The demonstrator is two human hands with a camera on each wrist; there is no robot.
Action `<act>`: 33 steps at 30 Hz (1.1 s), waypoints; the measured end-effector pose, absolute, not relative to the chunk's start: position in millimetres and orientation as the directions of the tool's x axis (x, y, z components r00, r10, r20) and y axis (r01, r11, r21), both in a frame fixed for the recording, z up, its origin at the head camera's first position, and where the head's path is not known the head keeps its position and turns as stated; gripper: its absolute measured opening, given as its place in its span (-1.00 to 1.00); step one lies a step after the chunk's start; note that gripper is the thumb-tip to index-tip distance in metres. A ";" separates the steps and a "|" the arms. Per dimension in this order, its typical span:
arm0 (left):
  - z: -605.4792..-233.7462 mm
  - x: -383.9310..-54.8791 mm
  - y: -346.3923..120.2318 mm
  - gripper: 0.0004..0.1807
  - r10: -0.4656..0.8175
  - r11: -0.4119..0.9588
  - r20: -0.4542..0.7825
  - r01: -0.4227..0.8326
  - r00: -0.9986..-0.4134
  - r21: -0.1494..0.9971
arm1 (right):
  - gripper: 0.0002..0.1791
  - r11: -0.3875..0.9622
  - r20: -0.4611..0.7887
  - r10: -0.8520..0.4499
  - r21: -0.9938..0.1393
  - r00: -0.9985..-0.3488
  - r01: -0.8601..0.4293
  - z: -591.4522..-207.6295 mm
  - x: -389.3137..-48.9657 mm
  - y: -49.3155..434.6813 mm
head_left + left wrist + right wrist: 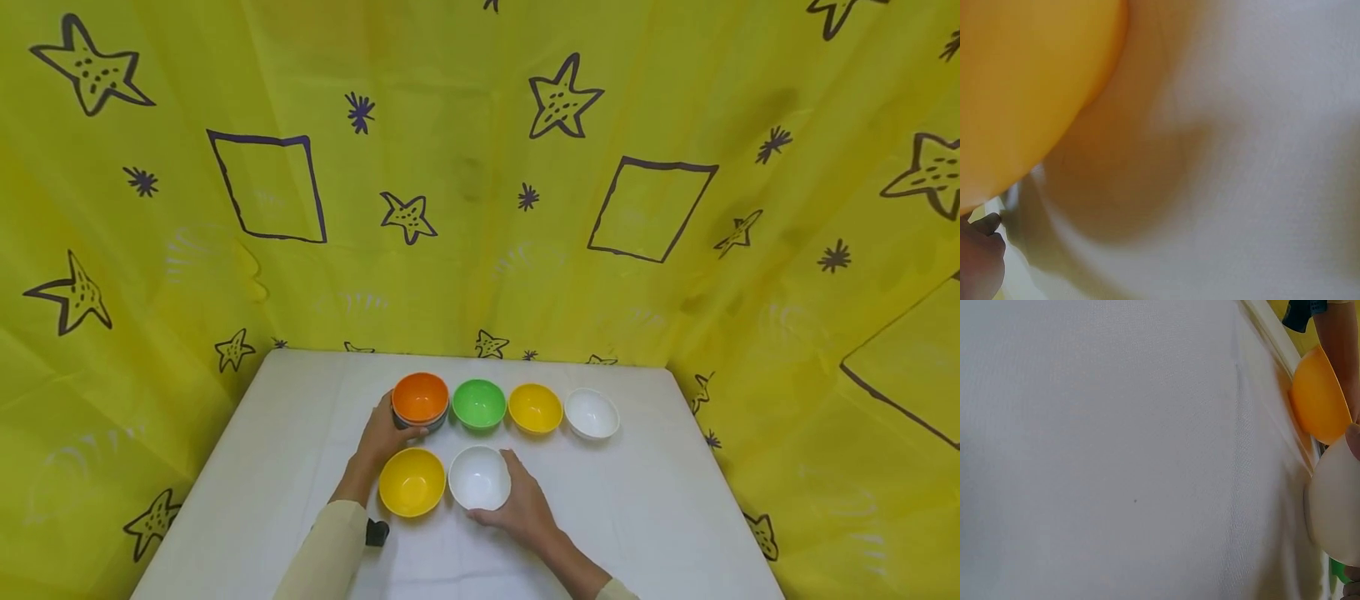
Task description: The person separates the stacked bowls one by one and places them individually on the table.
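The table [660, 517] is covered by a white cloth [315, 400], by which a long crease [1236, 425] and a small dark speck [1135, 500] are shown in the right wrist view. Across its far part a row is formed: at the left a grey bowl [438, 422], by which an orange bowl [420, 397] is carried, then a green bowl [479, 405], a yellow bowl [536, 408] and a white bowl [592, 414]. Nearer the front, a second yellow bowl [412, 482] is placed, and just to its right a second white bowl [478, 478] is seen, whose contact with the cloth cannot be confirmed
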State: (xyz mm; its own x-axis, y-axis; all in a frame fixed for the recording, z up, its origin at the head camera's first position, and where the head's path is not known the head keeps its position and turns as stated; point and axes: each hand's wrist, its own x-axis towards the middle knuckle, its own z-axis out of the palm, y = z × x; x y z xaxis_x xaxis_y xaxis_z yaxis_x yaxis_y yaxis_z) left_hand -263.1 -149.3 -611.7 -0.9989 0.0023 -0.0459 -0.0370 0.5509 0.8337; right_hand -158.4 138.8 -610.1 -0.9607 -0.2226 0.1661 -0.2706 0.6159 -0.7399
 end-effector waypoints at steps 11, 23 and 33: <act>-614.0 -264.5 -149.7 0.17 0.002 0.554 -0.053 -0.043 -0.999 0.832 | 0.34 0.670 0.101 -0.196 -0.712 -0.975 -0.209 -608.4 -158.3 139.7; -612.2 -265.0 -148.8 0.16 -0.003 0.559 -0.063 -0.054 -0.998 0.827 | 0.35 0.682 0.130 -0.187 -0.696 -0.974 -0.224 -603.3 -161.9 141.2; -613.2 -266.6 -148.6 0.17 -0.012 0.557 -0.082 -0.075 -0.997 0.827 | 0.21 0.635 0.225 -0.175 -0.718 -0.959 -0.285 -573.4 -186.5 128.3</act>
State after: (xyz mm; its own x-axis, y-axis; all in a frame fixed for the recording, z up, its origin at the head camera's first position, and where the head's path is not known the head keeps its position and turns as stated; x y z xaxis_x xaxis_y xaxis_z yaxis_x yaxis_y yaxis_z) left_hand -266.6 -148.6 -613.2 -0.9966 -0.0123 -0.0820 -0.0749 0.5567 0.8273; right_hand -186.5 128.3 -573.4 -0.9585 -0.1753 0.2248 -0.2846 0.6352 -0.7180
